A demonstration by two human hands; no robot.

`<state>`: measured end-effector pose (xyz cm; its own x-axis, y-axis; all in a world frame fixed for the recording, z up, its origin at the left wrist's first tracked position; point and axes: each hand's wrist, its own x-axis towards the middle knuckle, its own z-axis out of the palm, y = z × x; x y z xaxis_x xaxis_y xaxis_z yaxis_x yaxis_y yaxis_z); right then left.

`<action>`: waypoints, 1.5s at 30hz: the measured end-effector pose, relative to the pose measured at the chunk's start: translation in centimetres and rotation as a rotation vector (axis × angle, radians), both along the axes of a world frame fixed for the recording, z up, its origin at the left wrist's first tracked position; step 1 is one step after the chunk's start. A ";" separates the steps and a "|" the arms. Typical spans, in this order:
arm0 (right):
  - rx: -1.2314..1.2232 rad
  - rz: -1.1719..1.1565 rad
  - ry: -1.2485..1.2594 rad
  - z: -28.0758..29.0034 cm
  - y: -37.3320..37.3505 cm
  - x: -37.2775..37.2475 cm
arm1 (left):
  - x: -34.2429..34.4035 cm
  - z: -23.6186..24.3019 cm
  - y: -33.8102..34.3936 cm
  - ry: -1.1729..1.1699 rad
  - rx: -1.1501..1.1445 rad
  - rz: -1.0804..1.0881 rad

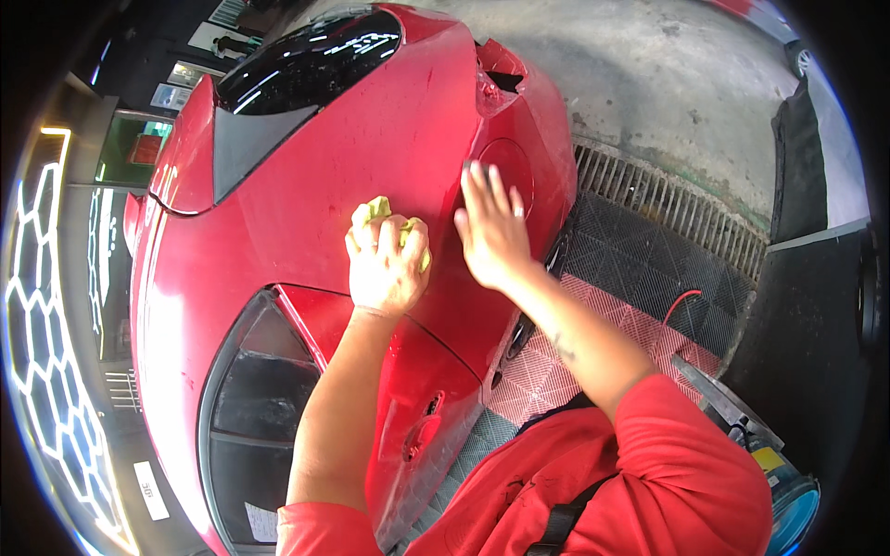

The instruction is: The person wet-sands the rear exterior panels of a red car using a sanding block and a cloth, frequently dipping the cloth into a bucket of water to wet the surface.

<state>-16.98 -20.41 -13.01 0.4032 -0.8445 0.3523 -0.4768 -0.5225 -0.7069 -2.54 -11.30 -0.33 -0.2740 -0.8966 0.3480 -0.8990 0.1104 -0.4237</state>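
Note:
A glossy red car [389, 120] fills the middle of the head view. My left hand [387, 264] is closed round a crumpled yellow-green cloth [378, 209], pressed to the panel above the rear wheel. Parts of the cloth stick out past my fingertips and on the right side of the hand. My right hand [493, 225] lies flat beside it, empty, fingers stretched out, over the panel's shoulder line and next to a round fuel flap [514, 167]. A ring shows on one of its fingers. Whether the right palm fully touches the paint, I cannot tell.
The car's dark side window [255, 398] and door handle [424, 435] are near me. An empty lamp opening [501, 79] is at the far end. Beyond run a metal floor grate [667, 199] and a red hose [683, 298]. A blue bucket [793, 505] stands at lower right.

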 end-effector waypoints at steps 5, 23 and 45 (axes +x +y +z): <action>0.157 -0.158 -0.086 1.1 -9.9 0.3 | -0.4 0.1 -0.4 -0.023 0.025 0.016; 0.129 -0.045 0.034 1.0 -8.2 -0.1 | -0.2 0.0 -0.6 -0.013 0.010 0.005; 0.524 -0.190 -0.178 -2.5 -18.1 -0.8 | -0.6 0.2 -1.3 0.008 0.009 0.001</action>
